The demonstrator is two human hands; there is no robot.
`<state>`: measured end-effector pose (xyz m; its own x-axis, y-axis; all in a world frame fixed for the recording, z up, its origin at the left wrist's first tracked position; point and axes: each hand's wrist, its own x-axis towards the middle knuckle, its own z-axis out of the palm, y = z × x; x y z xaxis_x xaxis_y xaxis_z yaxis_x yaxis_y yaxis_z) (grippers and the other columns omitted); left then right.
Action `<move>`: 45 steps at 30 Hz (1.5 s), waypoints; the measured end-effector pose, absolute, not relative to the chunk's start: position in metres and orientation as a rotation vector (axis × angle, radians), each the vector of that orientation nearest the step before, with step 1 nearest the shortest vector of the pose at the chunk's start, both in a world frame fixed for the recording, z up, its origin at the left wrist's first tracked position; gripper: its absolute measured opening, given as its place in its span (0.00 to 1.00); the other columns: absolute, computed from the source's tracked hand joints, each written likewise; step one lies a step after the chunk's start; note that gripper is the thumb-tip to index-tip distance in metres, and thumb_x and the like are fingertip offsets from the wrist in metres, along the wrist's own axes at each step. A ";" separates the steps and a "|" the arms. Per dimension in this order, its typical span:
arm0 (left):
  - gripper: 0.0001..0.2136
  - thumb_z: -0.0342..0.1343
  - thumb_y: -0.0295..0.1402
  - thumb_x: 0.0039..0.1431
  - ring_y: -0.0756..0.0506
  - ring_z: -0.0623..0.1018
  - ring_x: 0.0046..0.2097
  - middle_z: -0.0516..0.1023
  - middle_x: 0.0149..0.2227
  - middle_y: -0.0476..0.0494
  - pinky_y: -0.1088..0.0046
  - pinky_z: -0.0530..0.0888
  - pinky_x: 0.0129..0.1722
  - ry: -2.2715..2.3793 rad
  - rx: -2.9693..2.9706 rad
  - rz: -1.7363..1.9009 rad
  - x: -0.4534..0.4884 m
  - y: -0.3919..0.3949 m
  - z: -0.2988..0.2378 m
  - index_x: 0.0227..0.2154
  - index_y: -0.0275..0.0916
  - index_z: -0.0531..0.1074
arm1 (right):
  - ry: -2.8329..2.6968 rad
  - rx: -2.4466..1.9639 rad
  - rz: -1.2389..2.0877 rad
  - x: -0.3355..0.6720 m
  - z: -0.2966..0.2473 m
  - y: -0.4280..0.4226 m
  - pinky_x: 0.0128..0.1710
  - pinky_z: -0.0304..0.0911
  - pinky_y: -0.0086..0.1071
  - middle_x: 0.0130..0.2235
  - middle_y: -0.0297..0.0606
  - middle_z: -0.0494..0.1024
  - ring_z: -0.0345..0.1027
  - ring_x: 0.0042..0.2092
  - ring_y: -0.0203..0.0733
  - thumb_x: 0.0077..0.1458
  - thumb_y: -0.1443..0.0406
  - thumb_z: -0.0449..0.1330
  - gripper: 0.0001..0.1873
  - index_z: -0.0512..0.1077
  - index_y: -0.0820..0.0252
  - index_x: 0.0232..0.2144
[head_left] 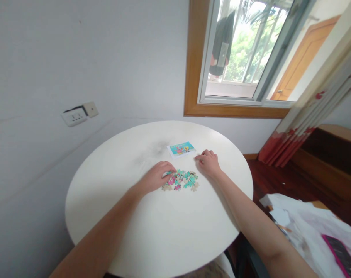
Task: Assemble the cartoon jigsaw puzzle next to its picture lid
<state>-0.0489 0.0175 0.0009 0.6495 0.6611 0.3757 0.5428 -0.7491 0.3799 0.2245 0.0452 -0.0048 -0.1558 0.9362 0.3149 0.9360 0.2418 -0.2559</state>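
A small heap of loose jigsaw pieces, teal, pink and beige, lies near the middle of a round white table. My left hand rests on the table at the heap's left edge, fingers curled onto the nearest pieces. My right hand sits just right of and behind the heap, fingers bent and pinched together; what they hold is too small to make out. A little picture card with a blue cartoon image lies flat behind the heap, between the two hands.
The table stands against a white wall with a socket plate. A wood-framed window and a curtain are at the right. Papers and a pink-edged phone lie on a surface at the lower right.
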 end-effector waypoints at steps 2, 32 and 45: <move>0.09 0.49 0.31 0.61 0.44 0.72 0.46 0.75 0.41 0.42 0.66 0.68 0.50 0.985 2.632 0.738 -0.048 0.016 0.003 0.40 0.40 0.74 | -2.123 -1.732 -0.004 0.224 -0.005 0.044 0.46 0.51 0.41 0.45 0.44 0.70 0.58 0.48 0.49 0.55 0.69 0.55 0.18 0.77 0.48 0.44; 0.13 0.50 0.29 0.58 0.43 0.69 0.50 0.73 0.46 0.42 0.63 0.65 0.53 1.118 2.685 0.695 -0.049 0.018 -0.002 0.46 0.40 0.72 | -2.537 -1.289 0.073 0.198 0.001 0.023 0.59 0.44 0.47 0.59 0.39 0.64 0.49 0.60 0.48 0.60 0.63 0.48 0.21 0.71 0.51 0.52; 0.12 0.50 0.30 0.59 0.43 0.70 0.49 0.73 0.46 0.42 0.63 0.65 0.53 1.097 2.681 0.703 -0.049 0.018 -0.003 0.45 0.40 0.72 | -2.258 -1.714 0.105 0.232 -0.007 0.045 0.60 0.43 0.52 0.60 0.38 0.62 0.45 0.63 0.50 0.61 0.63 0.46 0.21 0.70 0.49 0.52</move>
<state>-0.0490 0.0184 -0.0026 0.6206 0.6954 0.3624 0.6200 -0.7181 0.3162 0.2316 0.0454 -0.0070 -0.2410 0.9508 0.1949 0.9284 0.2843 -0.2391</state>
